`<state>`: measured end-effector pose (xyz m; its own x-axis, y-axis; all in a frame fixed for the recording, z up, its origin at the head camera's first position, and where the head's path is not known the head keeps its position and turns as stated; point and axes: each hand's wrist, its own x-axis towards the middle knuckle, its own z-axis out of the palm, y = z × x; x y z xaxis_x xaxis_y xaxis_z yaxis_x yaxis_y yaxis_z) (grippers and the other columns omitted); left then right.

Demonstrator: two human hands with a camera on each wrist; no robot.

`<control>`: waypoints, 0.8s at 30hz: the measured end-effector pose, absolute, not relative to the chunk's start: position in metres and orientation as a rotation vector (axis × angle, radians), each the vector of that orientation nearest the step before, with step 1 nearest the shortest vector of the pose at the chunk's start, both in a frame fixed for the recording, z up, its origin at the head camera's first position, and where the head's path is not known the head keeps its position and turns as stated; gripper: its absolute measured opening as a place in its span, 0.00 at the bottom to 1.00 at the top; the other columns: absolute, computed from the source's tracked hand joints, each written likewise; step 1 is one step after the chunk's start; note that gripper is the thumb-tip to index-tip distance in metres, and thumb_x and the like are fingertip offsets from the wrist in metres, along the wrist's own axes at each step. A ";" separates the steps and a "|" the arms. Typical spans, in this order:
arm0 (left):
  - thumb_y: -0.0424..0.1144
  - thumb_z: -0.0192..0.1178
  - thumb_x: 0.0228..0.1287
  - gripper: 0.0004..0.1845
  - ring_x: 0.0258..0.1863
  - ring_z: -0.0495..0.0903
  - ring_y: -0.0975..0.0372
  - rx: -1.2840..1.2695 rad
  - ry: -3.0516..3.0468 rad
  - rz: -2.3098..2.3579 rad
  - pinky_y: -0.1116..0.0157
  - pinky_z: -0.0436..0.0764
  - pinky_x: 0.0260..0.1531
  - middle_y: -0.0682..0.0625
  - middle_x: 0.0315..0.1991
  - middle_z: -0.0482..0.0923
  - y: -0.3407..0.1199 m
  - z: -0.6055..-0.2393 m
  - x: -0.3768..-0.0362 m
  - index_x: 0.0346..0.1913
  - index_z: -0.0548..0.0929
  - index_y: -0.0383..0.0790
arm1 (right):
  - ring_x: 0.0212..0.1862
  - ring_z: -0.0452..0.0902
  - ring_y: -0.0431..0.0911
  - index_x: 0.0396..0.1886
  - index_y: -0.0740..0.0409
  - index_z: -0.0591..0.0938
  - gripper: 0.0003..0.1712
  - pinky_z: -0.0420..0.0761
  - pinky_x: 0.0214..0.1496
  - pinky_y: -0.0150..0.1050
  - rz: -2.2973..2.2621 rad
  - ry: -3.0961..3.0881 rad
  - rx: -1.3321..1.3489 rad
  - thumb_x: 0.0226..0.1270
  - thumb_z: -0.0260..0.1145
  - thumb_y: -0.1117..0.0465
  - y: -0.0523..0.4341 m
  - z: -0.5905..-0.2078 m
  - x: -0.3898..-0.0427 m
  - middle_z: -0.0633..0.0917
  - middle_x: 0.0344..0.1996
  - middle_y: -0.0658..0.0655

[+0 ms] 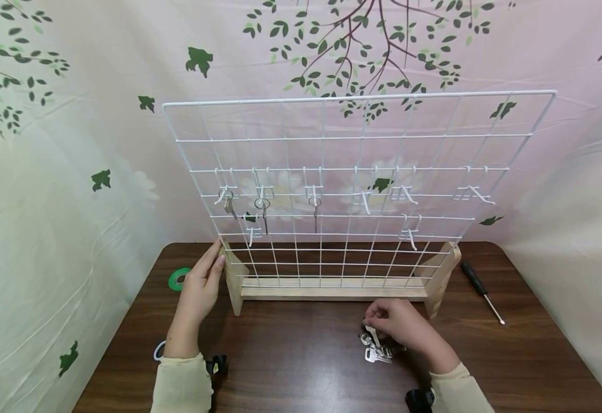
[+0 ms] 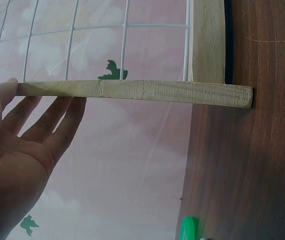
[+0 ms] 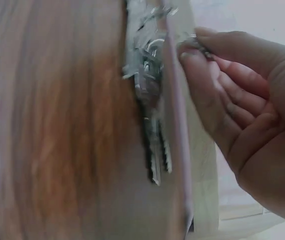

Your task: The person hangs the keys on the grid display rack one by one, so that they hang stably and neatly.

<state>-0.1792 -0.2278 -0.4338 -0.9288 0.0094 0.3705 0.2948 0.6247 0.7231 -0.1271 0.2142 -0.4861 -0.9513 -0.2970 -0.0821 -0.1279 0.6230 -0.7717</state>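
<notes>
A white wire grid rack (image 1: 360,97) stands on a wooden base. My left hand (image 1: 201,287) holds the rack's left wooden side support (image 1: 235,281); in the left wrist view the thumb lies on one face of this board (image 2: 137,91) and the fingers on the other. Low in front of the rack, my right hand (image 1: 401,324) pinches a small metal piece (image 3: 196,46), seemingly a key's ring, between thumb and fingertips. Just beneath it lies a pile of silver keys (image 1: 378,354), blurred in the right wrist view. Keys on rings (image 1: 315,209) hang from the left three upper hooks.
Several white hooks (image 1: 409,238) on the grid carry nothing. A green tape roll (image 1: 171,279) lies left of the rack, and a black-handled screwdriver (image 1: 476,281) to its right. A patterned cloth (image 1: 99,229) surrounds the dark wooden table (image 1: 290,355).
</notes>
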 end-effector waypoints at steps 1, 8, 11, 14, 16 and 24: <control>0.45 0.48 0.88 0.27 0.80 0.70 0.44 -0.241 -2.521 -1.210 0.45 0.72 0.76 0.42 0.82 0.66 -0.228 -0.434 -0.179 0.83 0.66 0.46 | 0.25 0.84 0.38 0.37 0.54 0.88 0.06 0.84 0.25 0.33 -1.284 2.628 -0.326 0.71 0.75 0.58 0.213 -0.484 -0.127 0.88 0.29 0.50; 0.45 0.48 0.88 0.27 0.80 0.70 0.44 -0.242 -2.521 -1.203 0.44 0.72 0.76 0.42 0.82 0.67 -0.227 -0.434 -0.179 0.83 0.66 0.44 | 0.27 0.87 0.41 0.46 0.59 0.88 0.12 0.91 0.32 0.40 -1.554 2.553 -0.254 0.72 0.75 0.56 0.203 -0.468 -0.124 0.89 0.32 0.56; 0.45 0.48 0.88 0.27 0.80 0.71 0.44 -0.245 -2.519 -1.202 0.44 0.72 0.76 0.42 0.82 0.67 -0.228 -0.433 -0.179 0.83 0.67 0.44 | 0.27 0.87 0.42 0.48 0.63 0.88 0.13 0.92 0.34 0.42 -1.672 2.491 -0.241 0.73 0.75 0.58 0.196 -0.458 -0.121 0.89 0.32 0.59; 0.44 0.48 0.88 0.27 0.79 0.71 0.43 -0.246 -2.516 -1.201 0.44 0.73 0.76 0.42 0.82 0.67 -0.228 -0.433 -0.179 0.83 0.67 0.45 | 0.25 0.87 0.42 0.49 0.64 0.88 0.14 0.92 0.32 0.44 -1.759 2.460 -0.200 0.72 0.75 0.58 0.188 -0.447 -0.116 0.90 0.31 0.60; 0.44 0.48 0.88 0.27 0.79 0.71 0.43 -0.246 -2.516 -1.200 0.44 0.73 0.75 0.42 0.82 0.68 -0.228 -0.433 -0.179 0.83 0.67 0.45 | 0.23 0.86 0.42 0.50 0.65 0.87 0.15 0.92 0.30 0.46 -1.815 2.447 -0.163 0.72 0.75 0.58 0.183 -0.439 -0.112 0.90 0.30 0.60; 0.44 0.49 0.88 0.27 0.79 0.71 0.44 -0.251 -2.514 -1.206 0.46 0.73 0.75 0.42 0.82 0.67 -0.228 -0.433 -0.179 0.83 0.67 0.43 | 0.19 0.85 0.43 0.47 0.66 0.88 0.12 0.90 0.25 0.43 -2.062 2.507 -0.152 0.72 0.75 0.62 0.168 -0.404 -0.102 0.91 0.26 0.51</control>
